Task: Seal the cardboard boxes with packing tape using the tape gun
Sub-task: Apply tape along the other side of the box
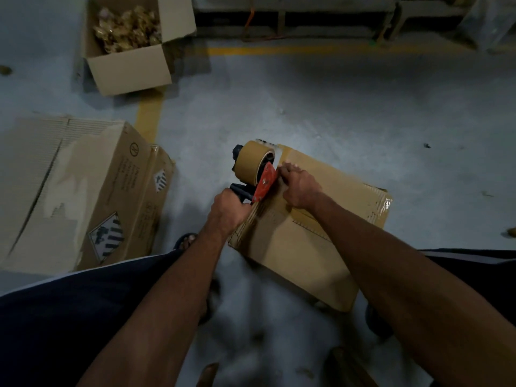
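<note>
The closed box (pixel 307 236) sits on the floor (pixel 335 113) right in front of me, between my knees. The tape gun (pixel 255 174) rests on its near-left part, with my left hand (pixel 227 210) behind it on the handle and my right hand (pixel 298 185) just beside it on the box top. To my left lies a bigger box (pixel 83 191). Farther off, beyond that one, stands an open box (pixel 128 65) with packing filler (pixel 125 29) in it.

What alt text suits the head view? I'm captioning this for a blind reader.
A person's left hand grips a red tape gun on a closed cardboard box on the floor, while the right hand rests on the box beside it. A larger box lies left; an open box stands behind.
</note>
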### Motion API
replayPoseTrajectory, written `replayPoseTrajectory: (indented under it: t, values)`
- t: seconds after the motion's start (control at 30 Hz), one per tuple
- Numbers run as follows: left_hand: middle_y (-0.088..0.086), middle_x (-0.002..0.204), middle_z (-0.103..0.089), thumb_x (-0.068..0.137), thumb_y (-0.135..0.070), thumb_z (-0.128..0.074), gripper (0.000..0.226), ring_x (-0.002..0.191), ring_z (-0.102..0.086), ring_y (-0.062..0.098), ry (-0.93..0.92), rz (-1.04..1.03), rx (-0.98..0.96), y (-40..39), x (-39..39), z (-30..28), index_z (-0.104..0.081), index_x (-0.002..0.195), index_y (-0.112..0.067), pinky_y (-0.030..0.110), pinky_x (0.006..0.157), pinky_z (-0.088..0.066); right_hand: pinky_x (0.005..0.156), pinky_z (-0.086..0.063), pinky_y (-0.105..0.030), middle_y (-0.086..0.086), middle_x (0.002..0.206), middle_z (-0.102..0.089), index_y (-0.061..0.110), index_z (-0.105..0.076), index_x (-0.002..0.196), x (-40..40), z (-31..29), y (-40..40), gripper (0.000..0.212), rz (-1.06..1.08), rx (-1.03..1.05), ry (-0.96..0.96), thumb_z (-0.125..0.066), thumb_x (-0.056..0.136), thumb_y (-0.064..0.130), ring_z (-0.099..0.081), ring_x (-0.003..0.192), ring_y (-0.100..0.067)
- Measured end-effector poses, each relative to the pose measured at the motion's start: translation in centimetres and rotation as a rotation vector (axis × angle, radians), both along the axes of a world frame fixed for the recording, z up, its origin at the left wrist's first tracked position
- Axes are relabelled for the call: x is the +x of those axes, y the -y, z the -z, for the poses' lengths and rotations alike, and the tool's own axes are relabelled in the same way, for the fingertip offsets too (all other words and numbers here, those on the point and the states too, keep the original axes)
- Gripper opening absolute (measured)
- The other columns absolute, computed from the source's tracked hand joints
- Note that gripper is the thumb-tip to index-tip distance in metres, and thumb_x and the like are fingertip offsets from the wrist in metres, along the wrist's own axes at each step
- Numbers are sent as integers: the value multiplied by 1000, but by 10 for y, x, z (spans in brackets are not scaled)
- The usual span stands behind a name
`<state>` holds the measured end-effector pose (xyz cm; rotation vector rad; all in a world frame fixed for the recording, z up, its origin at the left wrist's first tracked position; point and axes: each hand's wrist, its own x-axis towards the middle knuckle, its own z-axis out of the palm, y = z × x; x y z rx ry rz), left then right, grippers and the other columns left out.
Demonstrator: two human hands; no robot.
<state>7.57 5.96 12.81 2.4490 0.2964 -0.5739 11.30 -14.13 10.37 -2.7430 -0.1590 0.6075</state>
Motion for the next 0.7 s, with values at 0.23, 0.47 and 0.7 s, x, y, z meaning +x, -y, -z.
replayPoseTrajectory:
  t: [0.23, 0.47, 0.7]
  values:
    - [-1, 73, -58, 84, -24, -69, 15, 71, -58, 22, -47, -44, 46, -13, -28, -6, -58, 84, -15, 30, 66, -45, 124, -24, -42, -11, 173, -5, 17, -13, 165, 2, -3, -1, 77, -22, -42, -69, -54, 101, 25, -16, 157, -34]
    - [5, 85, -64, 85, -20, -72, 16, 77, -61, 26, -64, -25, 86, -30, -50, -13, -58, 89, -15, 32, 69, -52, 123, -26, -43, -9, 173, -8, 19, -15, 165, 6, -4, -1, 81, -13, -53, -98, -58, 97, 23, -22, 154, -35]
    - [8, 86, -61, 87, -18, -67, 9, 92, -66, 33, -68, 29, 153, -44, -78, -28, -62, 90, -11, 33, 74, -52, 125, -24, -44, -9, 173, -7, 21, -13, 166, 7, -2, 0, 80, -20, -77, -114, -55, 97, 18, -20, 155, -36]
